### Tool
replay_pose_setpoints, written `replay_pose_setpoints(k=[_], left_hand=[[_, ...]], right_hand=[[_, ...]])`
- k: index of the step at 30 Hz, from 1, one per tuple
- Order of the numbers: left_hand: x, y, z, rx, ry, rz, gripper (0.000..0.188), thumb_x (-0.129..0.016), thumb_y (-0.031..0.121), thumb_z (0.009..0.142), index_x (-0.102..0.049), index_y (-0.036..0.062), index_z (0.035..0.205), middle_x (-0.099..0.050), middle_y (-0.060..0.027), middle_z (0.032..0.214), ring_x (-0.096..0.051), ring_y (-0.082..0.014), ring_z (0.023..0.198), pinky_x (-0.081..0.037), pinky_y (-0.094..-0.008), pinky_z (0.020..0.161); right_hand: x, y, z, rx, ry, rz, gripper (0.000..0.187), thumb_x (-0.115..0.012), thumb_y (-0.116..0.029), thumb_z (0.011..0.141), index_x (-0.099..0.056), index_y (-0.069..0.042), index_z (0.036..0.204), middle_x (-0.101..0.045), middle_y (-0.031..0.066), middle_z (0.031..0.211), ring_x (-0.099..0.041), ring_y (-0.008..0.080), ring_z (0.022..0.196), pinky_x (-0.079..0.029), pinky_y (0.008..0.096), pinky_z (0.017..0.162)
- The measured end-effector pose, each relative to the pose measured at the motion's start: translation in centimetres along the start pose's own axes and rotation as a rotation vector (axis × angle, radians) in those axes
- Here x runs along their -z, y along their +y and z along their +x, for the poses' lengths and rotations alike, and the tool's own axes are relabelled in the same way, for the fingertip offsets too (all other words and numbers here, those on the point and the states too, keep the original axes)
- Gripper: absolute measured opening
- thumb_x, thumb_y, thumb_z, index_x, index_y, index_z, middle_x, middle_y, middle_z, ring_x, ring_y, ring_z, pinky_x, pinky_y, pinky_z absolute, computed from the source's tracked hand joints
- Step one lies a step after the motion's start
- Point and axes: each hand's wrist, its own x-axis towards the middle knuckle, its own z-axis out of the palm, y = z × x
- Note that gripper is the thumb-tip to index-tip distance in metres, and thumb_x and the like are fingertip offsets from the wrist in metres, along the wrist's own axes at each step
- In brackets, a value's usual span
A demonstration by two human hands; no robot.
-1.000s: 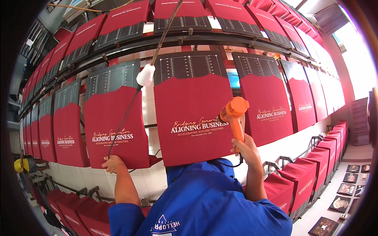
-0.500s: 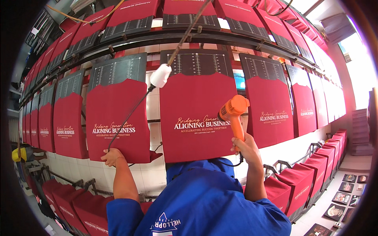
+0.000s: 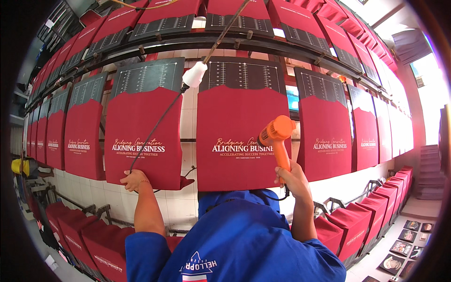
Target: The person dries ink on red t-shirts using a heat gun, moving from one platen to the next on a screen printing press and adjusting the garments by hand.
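My right hand [image 3: 293, 179] is closed round the handle of an orange heat gun [image 3: 281, 149]. The gun's head is above the right part of a dark red shirt [image 3: 235, 115], covering the end of its white and gold print. That shirt lies over a black board with white ruler marks [image 3: 244, 74]. My left hand [image 3: 135, 180] is at the lower hem of the neighbouring red shirt [image 3: 141, 117], closed on a black cord [image 3: 157, 123]. The cord runs up to a white connector [image 3: 194, 74] hanging from above. The left fingertips are partly hidden.
More red shirts on boards [image 3: 84, 124] stretch away to both sides, and another row [image 3: 164, 28] stands beyond a dark metal rail [image 3: 183, 44]. Behind me, several draped boards [image 3: 354, 218] line a lower rack. Pictures [image 3: 400, 247] lie on the floor at right.
The whole view has shifted slightly, with the shirts now a little further right. Against the middle shirt, the heat gun has moved slightly left. Both hands keep their hold.
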Motion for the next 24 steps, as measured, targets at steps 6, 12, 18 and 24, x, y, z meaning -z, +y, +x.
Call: replay_pose_setpoints(k=[6, 12, 18, 24], left_hand=[[0.1, 0.3, -0.3, 0.008, -0.016, -0.009, 0.058, -0.042, 0.046, 0.102, -0.038, 0.0011, 0.139, -0.047, -0.0358, 0.126, -0.048, -0.05, 0.123, -0.049, -0.0599, 0.092], [-0.2, -0.2, 0.2, -0.004, -0.008, 0.004, 0.059, -0.041, 0.046, 0.102, -0.038, 0.0008, 0.14, -0.046, -0.0353, 0.125, -0.049, -0.0496, 0.121, -0.05, -0.0599, 0.091], [0.3, 0.1, -0.3, -0.025, -0.011, -0.014, 0.059, -0.041, 0.046, 0.102, -0.039, -0.0011, 0.136, -0.047, -0.0359, 0.125, -0.05, -0.0492, 0.119, -0.049, -0.0595, 0.091], [0.2, -0.1, 0.0, -0.018, -0.032, 0.014, 0.058, -0.04, 0.046, 0.103, -0.037, 0.0009, 0.139, -0.048, -0.0321, 0.124, -0.051, -0.047, 0.119, -0.051, -0.0584, 0.089]], right_hand=[[-0.8, -0.8, 0.0, 0.005, 0.008, -0.004, 0.022, -0.062, -0.013, 0.091, -0.059, 0.003, 0.105, -0.058, 0.0028, 0.073, -0.061, 0.0114, 0.06, -0.048, 0.0243, 0.05], [-0.4, -0.9, 0.3, -0.043, -0.072, 0.034, 0.023, -0.062, -0.014, 0.092, -0.059, 0.003, 0.106, -0.059, 0.0035, 0.074, -0.062, 0.0119, 0.061, -0.049, 0.0259, 0.052], [-0.8, -1.2, 0.5, -0.025, -0.113, -0.007, 0.021, -0.061, -0.014, 0.092, -0.058, 0.003, 0.105, -0.06, 0.0034, 0.072, -0.061, 0.0113, 0.062, -0.049, 0.0257, 0.053], [-1.6, -1.6, 1.5, 0.027, -0.008, -0.058, 0.021, -0.061, -0.015, 0.092, -0.058, 0.002, 0.104, -0.06, 0.0032, 0.071, -0.062, 0.0104, 0.061, -0.048, 0.0242, 0.052]])
